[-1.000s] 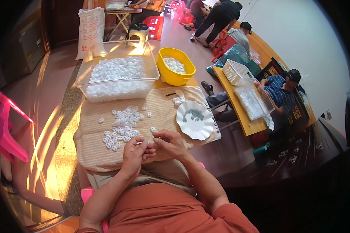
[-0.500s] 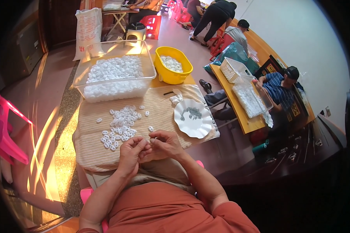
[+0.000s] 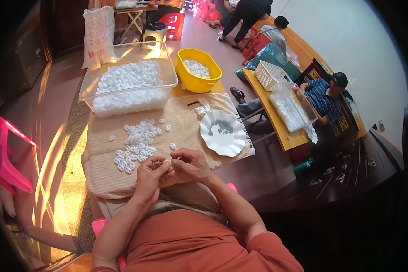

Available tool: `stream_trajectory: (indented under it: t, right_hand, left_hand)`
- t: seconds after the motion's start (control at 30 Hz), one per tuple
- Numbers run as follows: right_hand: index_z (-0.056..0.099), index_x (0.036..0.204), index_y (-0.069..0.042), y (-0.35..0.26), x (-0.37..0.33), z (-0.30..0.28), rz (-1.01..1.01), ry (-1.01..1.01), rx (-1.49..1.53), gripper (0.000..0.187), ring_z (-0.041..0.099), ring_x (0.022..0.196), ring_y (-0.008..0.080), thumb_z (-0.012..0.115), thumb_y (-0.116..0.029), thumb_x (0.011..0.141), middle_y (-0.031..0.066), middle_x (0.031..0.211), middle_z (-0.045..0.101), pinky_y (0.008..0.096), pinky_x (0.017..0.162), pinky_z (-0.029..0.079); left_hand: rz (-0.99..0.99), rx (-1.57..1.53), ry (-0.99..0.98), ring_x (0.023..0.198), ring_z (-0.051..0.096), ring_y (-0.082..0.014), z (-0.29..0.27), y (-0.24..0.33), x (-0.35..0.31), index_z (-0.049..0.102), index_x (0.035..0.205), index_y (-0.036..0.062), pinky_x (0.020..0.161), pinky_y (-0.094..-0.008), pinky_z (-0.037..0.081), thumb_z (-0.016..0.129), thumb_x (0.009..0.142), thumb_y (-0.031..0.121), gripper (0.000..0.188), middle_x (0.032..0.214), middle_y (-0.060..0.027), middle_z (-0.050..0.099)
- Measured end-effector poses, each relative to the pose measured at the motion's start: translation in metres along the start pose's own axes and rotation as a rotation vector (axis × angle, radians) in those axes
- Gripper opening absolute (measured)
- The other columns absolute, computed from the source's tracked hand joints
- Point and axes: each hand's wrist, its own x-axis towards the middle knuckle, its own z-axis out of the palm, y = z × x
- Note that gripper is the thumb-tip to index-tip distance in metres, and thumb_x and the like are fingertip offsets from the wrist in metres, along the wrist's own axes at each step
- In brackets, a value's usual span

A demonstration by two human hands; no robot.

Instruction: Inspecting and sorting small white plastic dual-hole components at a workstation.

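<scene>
Both hands meet over the near edge of the cloth-covered table (image 3: 102,179), fingertips pinched close together. My left hand (image 3: 150,177) is closed, thumb against its fingers. Fingers and thumb of my right hand (image 3: 189,166) are also drawn together, touching or nearly touching the left. Whatever they grip is tiny and mostly hidden. A loose pile of small white oval plastic pieces with two holes (image 3: 141,138) lies just beyond my left hand. One single white oval piece (image 3: 172,146) rests beside my right fingers. To the right, a white scalloped plate (image 3: 231,146) holds small grey bits.
At the table's back stand a clear plastic bin (image 3: 127,97) full of white pieces and a yellow tub (image 3: 213,82) with more. A crumpled white tissue (image 3: 203,110) lies near the plate. A pink stool (image 3: 9,158) is at left; a person sits at another table (image 3: 291,143) on the right.
The view has shifted slightly, so the table items appear a little up and left. My hands stay together in nearly the same pinching pose.
</scene>
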Motion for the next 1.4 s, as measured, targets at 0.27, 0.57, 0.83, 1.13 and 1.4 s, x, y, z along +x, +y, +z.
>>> stream_trajectory:
  t: [0.27, 0.57, 0.83, 1.13, 1.4]
  right_hand:
    - [0.063, 0.103, 0.002, -0.014, -0.003, -0.013, 0.019, 0.007, -0.035, 0.017, 0.054, 0.074, 0.0036, 0.064, -0.004, 0.086, -0.0015, 0.084, 0.061, 0.0183, 0.065, 0.045]
    - [0.065, 0.097, 0.001, -0.017, -0.013, -0.094, -0.101, 0.189, -0.483, 0.017, 0.058, 0.068, 0.0071, 0.066, 0.001, 0.080, 0.0036, 0.082, 0.063, 0.0209, 0.061, 0.047]
    - [0.067, 0.096, -0.004, -0.004, 0.000, -0.156, -0.132, 0.316, -1.012, 0.020, 0.065, 0.077, 0.0307, 0.065, -0.010, 0.077, 0.0147, 0.084, 0.065, 0.0374, 0.071, 0.051]
    - [0.069, 0.095, -0.008, -0.020, 0.011, -0.144, 0.091, 0.226, -1.236, 0.017, 0.062, 0.088, 0.0327, 0.060, -0.014, 0.083, 0.0110, 0.095, 0.064, 0.0401, 0.079, 0.049]
    - [0.066, 0.085, -0.007, -0.001, 0.011, -0.153, 0.022, 0.223, -1.290, 0.016, 0.061, 0.084, 0.0344, 0.056, -0.019, 0.086, 0.0122, 0.088, 0.060, 0.0427, 0.076, 0.048]
  left_hand:
    - [-0.018, 0.027, -0.005, 0.073, 0.064, -0.0146, -0.009, -0.005, 0.006, 0.059, 0.097, 0.0008, 0.067, -0.0241, 0.057, 0.064, 0.085, 0.001, 0.013, 0.085, -0.0080, 0.064]
    - [-0.033, 0.029, 0.021, 0.076, 0.062, -0.0157, -0.006, -0.003, 0.004, 0.058, 0.098, 0.0005, 0.070, -0.0262, 0.056, 0.063, 0.085, 0.000, 0.014, 0.085, -0.0075, 0.062]
    - [-0.041, 0.035, 0.015, 0.075, 0.063, -0.0151, -0.005, -0.005, 0.004, 0.058, 0.100, -0.0001, 0.070, -0.0264, 0.057, 0.062, 0.085, 0.000, 0.016, 0.086, -0.0079, 0.063]
    - [-0.049, 0.029, 0.017, 0.078, 0.064, -0.0158, -0.008, -0.005, 0.004, 0.058, 0.101, -0.0008, 0.071, -0.0266, 0.057, 0.063, 0.084, 0.000, 0.018, 0.087, -0.0086, 0.063]
    - [-0.049, 0.044, -0.009, 0.077, 0.063, -0.0155, -0.008, -0.007, 0.004, 0.058, 0.100, -0.0002, 0.071, -0.0269, 0.057, 0.063, 0.084, -0.001, 0.017, 0.085, -0.0084, 0.063]
